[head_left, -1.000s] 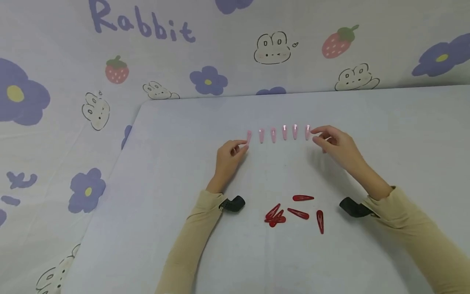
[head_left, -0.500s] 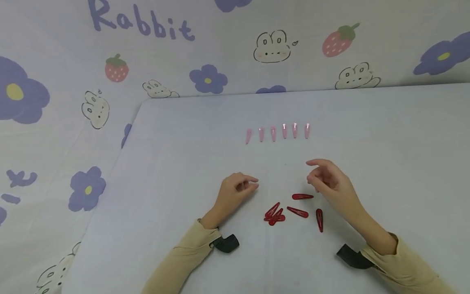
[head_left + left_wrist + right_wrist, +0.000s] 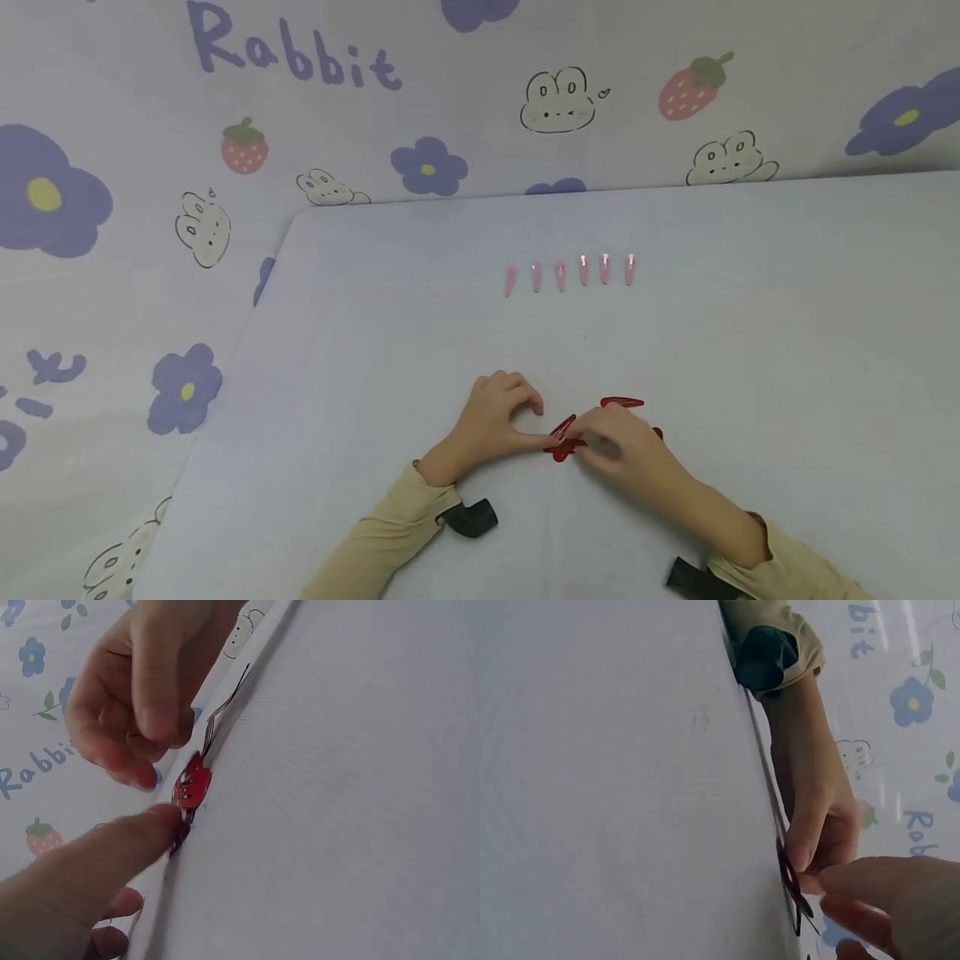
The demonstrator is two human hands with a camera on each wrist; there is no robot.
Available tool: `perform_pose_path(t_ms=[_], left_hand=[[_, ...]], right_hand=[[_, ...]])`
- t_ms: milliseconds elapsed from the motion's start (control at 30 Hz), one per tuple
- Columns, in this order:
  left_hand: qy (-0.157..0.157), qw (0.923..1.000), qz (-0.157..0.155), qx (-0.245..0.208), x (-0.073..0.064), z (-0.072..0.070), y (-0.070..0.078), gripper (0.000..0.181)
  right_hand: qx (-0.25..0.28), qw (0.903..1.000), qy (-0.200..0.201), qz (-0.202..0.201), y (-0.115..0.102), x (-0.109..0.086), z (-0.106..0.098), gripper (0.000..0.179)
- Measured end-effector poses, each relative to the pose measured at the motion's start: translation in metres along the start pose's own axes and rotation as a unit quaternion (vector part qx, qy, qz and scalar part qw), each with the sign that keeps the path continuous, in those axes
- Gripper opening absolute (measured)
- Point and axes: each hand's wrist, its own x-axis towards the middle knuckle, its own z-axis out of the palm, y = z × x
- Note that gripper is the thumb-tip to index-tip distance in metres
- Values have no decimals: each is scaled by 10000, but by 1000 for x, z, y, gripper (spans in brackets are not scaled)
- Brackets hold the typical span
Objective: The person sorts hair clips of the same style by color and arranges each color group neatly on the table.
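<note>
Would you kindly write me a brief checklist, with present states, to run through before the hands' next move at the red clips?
1. Pink clips in a row, none overlapping: ok.
2. Left hand at the pile of red clips: ok, the tip of its thumb is there.
3. Right hand at the same pile: ok, reaching in from the other side.
4. Right hand's grip on a single clip: cannot tell.
5. Piled clips separated: not ok, they overlap.
6. Rightmost red clip fully in view: not ok, the right hand hides most of it.
</note>
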Motion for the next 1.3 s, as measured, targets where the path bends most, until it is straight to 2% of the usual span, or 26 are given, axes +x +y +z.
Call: perform_pose_path(t_ms=[67,133,300,433,633,900,1100,1200,1300], left_hand=[[-73,10000,36,5,0,-1,0,31],[-116,9999,39,11,0,-1,-1,28],[-202,9998,-5,-56,0,0,-2,17],[-263,9996,5,-83,-1,1,-3,11],[-218,9995,190,-135,0,-1,-2,4],[-259,9994,230,-89,-2,-1,-3,21],[-264,9988,-73,-416,-2,-1,-1,15],[-188,9979,-100,-610,-2,-3,2,12],[-52,9946,-168,-1019,-3,-4,4,7]], right_hand=[[-521,9980,-2,-369,3,-2,4,28],[-844,9948,-17,-562,4,-2,5,27],[-1103,9921,-137,-584,3,-3,6,21],[-1118,9922,-238,-493,2,-3,6,18],[-1124,9921,-202,-519,3,-4,9,17],[-1095,9927,-228,-443,1,-4,9,18],[-958,9942,-141,-464,0,-4,9,20],[-932,9945,-89,-469,1,-5,10,21],[-919,9946,-41,-491,2,-5,11,21]])
